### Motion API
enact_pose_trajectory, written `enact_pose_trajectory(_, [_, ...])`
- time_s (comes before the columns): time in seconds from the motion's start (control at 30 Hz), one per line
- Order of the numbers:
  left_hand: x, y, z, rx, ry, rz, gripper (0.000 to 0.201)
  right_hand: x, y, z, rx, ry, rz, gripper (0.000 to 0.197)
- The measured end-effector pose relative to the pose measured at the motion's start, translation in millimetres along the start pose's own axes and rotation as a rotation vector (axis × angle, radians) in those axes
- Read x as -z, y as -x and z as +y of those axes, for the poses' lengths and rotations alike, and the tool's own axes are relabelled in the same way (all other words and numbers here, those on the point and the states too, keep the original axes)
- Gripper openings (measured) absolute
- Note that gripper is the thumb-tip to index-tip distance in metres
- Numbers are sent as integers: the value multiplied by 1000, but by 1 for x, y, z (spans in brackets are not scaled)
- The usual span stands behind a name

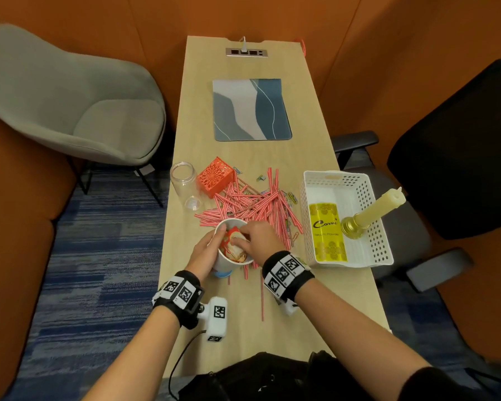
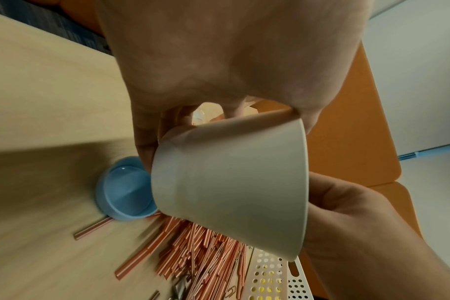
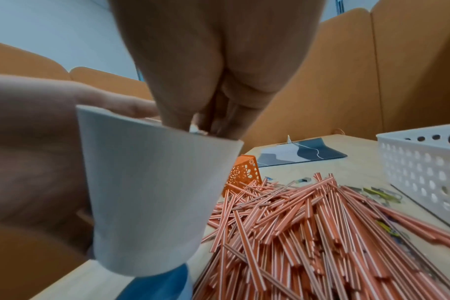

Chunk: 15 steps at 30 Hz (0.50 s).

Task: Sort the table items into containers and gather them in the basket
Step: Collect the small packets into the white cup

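Note:
My left hand (image 1: pixel 207 250) grips a white cup (image 1: pixel 224 261) at the table's near middle, tilted over a blue lid (image 1: pixel 221 274). The cup (image 2: pixel 231 182) holds red and white wrapped bits (image 1: pixel 229 244). My right hand (image 1: pixel 243 240) reaches into the cup's mouth, its thumb and fingers (image 3: pixel 219 121) pinching a small wrapped piece (image 3: pixel 195 128). A pile of red-striped straws (image 1: pixel 252 204) spreads just beyond the cup, with coloured clips (image 1: pixel 291 196) among them. The white perforated basket (image 1: pixel 380 227) stands to the right.
In the basket lie a yellow powder bottle (image 1: pixel 328 231) and a candle on a gold holder (image 1: pixel 370 211). An orange lattice box (image 1: pixel 214 176) and a clear jar (image 1: pixel 184 183) on its side sit left of the straws. A blue-grey mat (image 1: pixel 250 110) lies farther back.

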State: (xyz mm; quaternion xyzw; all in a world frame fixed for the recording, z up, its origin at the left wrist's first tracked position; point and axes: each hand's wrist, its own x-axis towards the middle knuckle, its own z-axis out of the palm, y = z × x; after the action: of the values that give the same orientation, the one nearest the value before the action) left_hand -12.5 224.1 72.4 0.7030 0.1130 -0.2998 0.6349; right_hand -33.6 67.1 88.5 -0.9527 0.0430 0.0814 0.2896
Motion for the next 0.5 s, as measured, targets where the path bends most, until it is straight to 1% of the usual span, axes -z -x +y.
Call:
enact_pose_trajectory(0.1, [-8, -3, 3, 27, 28, 10, 31, -1, 0, 1, 86, 95, -57, 32])
enact_pose_trajectory(0.17, [-12, -4, 7, 44, 43, 3, 29, -3, 2, 4, 162, 153, -42, 32])
enact_pose_trajectory(0.2, [-15, -4, 9, 41, 38, -5, 28, -2, 4, 6, 175, 195, -17, 31])
enact_pose_trajectory(0.27, [-19, -3, 11, 29, 27, -26, 24, 4, 4, 12, 131, 280, 53, 30])
enact_pose_trajectory(0.37, [-24, -5, 12, 16, 20, -62, 22, 17, 4, 24, -35, 241, 166, 36])
enact_pose_trajectory(0.4, [-26, -6, 13, 26, 13, -67, 23, 19, 4, 28, -73, 208, 172, 38])
enact_pose_trajectory(0.5, [-32, -12, 15, 51, -20, -81, 26, 21, 5, 37, -163, 79, 99, 43])
